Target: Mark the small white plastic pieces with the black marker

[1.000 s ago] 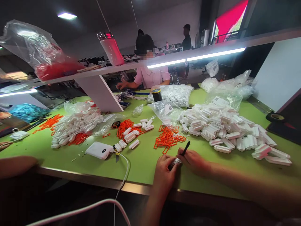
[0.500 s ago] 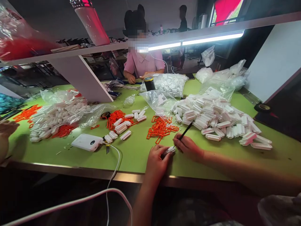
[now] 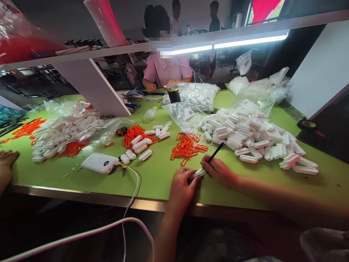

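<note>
Near the front edge of the green table, my left hand (image 3: pixel 182 182) is closed on a white plastic connector housing (image 3: pixel 196 174) with rows of small holes. My right hand (image 3: pixel 218 170) grips a thin black pen-like tool (image 3: pixel 216 152), held at a slant. The tool's lower tip meets the housing or sits just above it; I cannot tell which. Just behind my hands lies a heap of orange rectangular frames (image 3: pixel 187 147) with tiny white bits among them. A large pile of white connector housings (image 3: pixel 245 133) spreads to the right of that heap.
On the left are a white power bank (image 3: pixel 98 163) with its cable (image 3: pixel 135 182), another housing pile (image 3: pixel 60 136), and a co-worker's hand (image 3: pixel 5 165) at the edge. Across the table sits a person (image 3: pixel 167 69) behind a black can (image 3: pixel 173 94) and plastic bags (image 3: pixel 200 95). A shelf (image 3: pixel 133 51) runs overhead.
My hands keep their hold on the housing and the tool, almost unmoved. The view has shifted slightly. At the left edge, the co-worker's hand has come down to the table's edge.
</note>
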`<state>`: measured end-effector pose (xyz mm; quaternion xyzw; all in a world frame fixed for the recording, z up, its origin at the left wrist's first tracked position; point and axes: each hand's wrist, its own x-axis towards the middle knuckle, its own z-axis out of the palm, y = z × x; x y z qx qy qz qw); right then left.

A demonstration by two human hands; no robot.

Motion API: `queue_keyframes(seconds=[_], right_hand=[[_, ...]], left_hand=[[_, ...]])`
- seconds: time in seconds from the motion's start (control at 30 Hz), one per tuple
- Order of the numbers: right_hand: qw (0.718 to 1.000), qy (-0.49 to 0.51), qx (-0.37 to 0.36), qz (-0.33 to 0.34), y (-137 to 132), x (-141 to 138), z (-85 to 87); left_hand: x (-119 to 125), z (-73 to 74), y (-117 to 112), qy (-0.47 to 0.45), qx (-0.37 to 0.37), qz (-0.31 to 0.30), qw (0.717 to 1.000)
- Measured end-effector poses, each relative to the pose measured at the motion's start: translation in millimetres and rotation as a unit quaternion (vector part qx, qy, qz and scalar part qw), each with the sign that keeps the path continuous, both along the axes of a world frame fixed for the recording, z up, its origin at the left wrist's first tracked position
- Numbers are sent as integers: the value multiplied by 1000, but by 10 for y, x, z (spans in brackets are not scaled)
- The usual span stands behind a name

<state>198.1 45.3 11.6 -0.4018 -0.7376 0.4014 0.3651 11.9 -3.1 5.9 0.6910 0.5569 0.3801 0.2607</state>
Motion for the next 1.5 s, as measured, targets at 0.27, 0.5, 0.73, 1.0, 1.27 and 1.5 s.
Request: queue_keyframes(seconds=[0.27, 0.5, 0.73, 1.0, 1.27, 1.5], right_hand=[[999, -33, 39, 13, 57, -14, 14], [999, -29, 45, 7, 19, -3, 23], [999, -11, 43, -6, -2, 10, 45], [999, -26, 40, -3, -3, 16, 64], [997, -53, 62, -1, -11, 14, 40], [995, -75, 63, 4, -29, 5, 14]], left_hand=[[11, 28, -3, -1, 6, -4, 1000], [3, 24, -2, 4, 7, -2, 1000], [11, 26, -3, 9, 14, 2, 1000], [13, 40, -12, 6, 3, 1, 1000], [6, 32, -5, 5, 5, -2, 1000], [11, 33, -8, 2, 4, 1, 1000]])
